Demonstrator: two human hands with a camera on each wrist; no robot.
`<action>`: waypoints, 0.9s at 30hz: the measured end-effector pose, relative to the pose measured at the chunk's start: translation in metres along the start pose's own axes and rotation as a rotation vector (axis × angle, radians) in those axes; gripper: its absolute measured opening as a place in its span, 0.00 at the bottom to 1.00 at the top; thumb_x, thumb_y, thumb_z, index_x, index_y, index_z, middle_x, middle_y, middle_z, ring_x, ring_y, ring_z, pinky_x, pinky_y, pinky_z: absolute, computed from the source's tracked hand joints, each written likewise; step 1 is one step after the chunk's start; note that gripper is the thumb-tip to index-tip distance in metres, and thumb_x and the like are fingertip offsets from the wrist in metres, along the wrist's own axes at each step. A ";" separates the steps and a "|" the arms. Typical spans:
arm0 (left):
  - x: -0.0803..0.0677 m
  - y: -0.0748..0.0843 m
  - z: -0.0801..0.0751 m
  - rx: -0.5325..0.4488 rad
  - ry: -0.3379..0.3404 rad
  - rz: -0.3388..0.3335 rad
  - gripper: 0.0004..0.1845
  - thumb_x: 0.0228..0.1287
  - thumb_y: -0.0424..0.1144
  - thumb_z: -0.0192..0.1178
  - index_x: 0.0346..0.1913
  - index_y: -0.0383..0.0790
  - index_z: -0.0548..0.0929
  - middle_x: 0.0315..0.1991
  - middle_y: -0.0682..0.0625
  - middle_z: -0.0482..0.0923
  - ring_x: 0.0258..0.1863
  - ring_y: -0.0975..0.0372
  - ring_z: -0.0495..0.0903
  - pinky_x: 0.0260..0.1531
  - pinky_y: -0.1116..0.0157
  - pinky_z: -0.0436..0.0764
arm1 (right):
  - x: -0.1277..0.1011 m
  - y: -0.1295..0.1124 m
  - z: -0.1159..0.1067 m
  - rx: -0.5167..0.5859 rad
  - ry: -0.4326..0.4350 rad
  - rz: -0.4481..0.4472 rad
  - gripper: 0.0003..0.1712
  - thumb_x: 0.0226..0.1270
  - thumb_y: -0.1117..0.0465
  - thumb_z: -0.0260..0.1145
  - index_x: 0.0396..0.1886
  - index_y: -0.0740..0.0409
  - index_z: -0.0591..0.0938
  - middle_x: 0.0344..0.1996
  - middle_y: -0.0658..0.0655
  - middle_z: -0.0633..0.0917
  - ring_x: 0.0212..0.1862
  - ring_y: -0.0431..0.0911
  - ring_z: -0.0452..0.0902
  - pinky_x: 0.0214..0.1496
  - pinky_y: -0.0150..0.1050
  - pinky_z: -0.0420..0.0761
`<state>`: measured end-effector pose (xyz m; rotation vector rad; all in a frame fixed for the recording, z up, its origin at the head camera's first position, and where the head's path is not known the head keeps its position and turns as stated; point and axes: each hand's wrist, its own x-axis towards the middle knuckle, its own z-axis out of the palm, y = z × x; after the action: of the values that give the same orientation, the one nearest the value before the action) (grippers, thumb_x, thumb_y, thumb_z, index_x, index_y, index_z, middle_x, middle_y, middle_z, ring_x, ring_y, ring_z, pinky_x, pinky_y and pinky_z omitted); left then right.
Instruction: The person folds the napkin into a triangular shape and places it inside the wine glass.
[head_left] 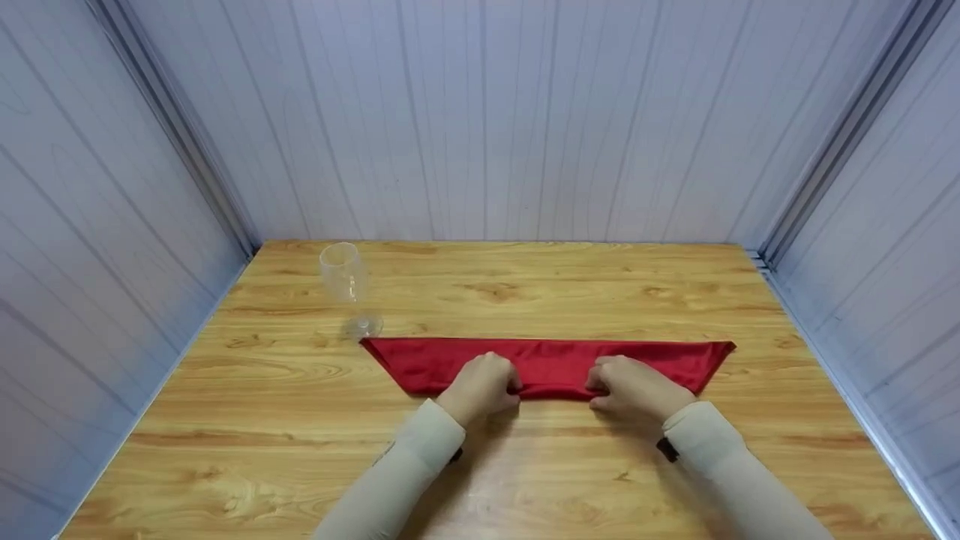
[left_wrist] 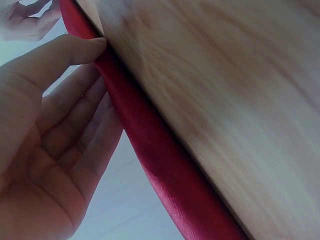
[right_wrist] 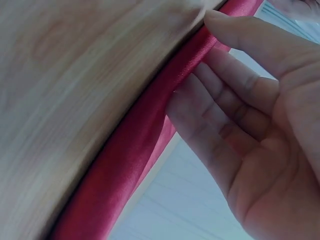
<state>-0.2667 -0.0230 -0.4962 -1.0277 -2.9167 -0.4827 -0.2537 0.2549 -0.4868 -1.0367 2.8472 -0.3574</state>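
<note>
- I am working on a red cloth [head_left: 547, 364] that is lying folded into a long trapezoid on the wooden tabletop [head_left: 525, 292], its long edge on the far side and its short edge near me.
- I am pinching the near folded edge of the cloth with my left hand [head_left: 480, 386]; the left wrist view is showing my thumb [left_wrist: 70, 52] pressing on one side of the fold and my fingers [left_wrist: 75, 125] lying along the other.
- I am gripping the same near edge with my right hand [head_left: 637, 390], just right of the left one; the right wrist view is showing its thumb [right_wrist: 250, 35] on the fold and its fingers [right_wrist: 220, 120] under the cloth.
- My two hands are sitting near each other at the middle of the near edge, with a short stretch of cloth between them.
- A clear wine glass [head_left: 346, 289] is standing upright at the far left of the tabletop, its foot just beside the cloth's far left corner.
</note>
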 end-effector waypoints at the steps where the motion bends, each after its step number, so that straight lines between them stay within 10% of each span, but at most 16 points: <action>1: 0.000 0.000 0.000 0.000 0.001 0.001 0.02 0.54 0.34 0.73 0.29 0.46 0.92 0.28 0.58 0.86 0.30 0.66 0.84 0.33 0.68 0.82 | 0.000 0.000 0.000 -0.009 0.002 -0.008 0.03 0.61 0.60 0.75 0.33 0.51 0.88 0.31 0.44 0.80 0.37 0.43 0.76 0.40 0.39 0.79; 14: -0.002 0.000 0.000 -0.019 0.005 0.000 0.04 0.57 0.33 0.70 0.28 0.46 0.92 0.26 0.59 0.85 0.28 0.68 0.81 0.32 0.68 0.80 | 0.007 -0.002 0.000 -0.020 0.029 0.037 0.05 0.65 0.63 0.67 0.32 0.52 0.88 0.31 0.44 0.81 0.38 0.43 0.78 0.40 0.41 0.80; 27: -0.001 -0.004 -0.001 -0.048 -0.018 -0.009 0.03 0.63 0.35 0.69 0.34 0.45 0.92 0.31 0.57 0.87 0.35 0.65 0.84 0.36 0.67 0.81 | 0.025 0.008 -0.006 0.156 -0.130 0.215 0.08 0.64 0.62 0.61 0.28 0.46 0.85 0.29 0.44 0.80 0.34 0.42 0.73 0.39 0.41 0.75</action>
<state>-0.2689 -0.0268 -0.4960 -1.0297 -2.9407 -0.5488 -0.2782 0.2458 -0.4830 -0.6913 2.7282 -0.4645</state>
